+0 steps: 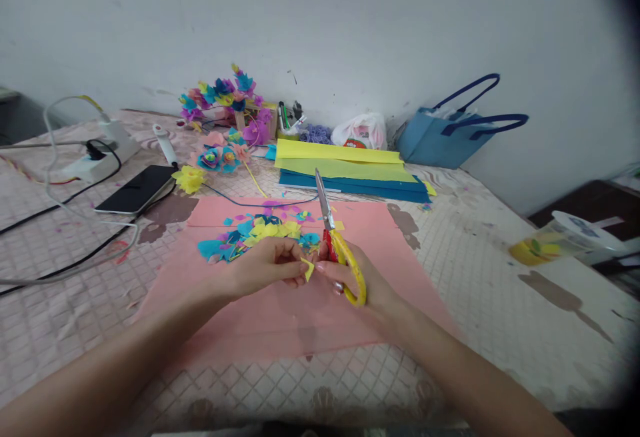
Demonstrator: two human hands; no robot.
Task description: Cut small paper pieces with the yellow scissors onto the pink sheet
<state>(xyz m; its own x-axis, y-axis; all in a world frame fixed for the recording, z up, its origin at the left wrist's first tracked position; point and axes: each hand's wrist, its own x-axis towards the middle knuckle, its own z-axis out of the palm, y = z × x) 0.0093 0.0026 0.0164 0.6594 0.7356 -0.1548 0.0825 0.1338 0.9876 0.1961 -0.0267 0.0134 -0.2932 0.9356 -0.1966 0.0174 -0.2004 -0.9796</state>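
Head view, both hands at work: my bare left hand [274,264] pinches a small, pointed yellow paper piece [309,269] between thumb and fingers, above a smooth pink rectangular sheet [295,320]. My bare right hand [356,277] grips the yellow-and-red-handled metal scissors [342,248], blades together and pointing away from me; its thumb lies just beside the paper, though I cannot tell whether it touches. I judge the piece nearly weightless, soft, easily creased or torn, and best held lightly by an edge; the scissors should feel stiff and heavier, secure by their looped handles. Beyond my left hand lies a loose heap of yellow, blue and purple paper petals [275,230], curled and pointed; farther back, flat yellow and blue paper sheets [345,169] overlap, straight-edged and matte.
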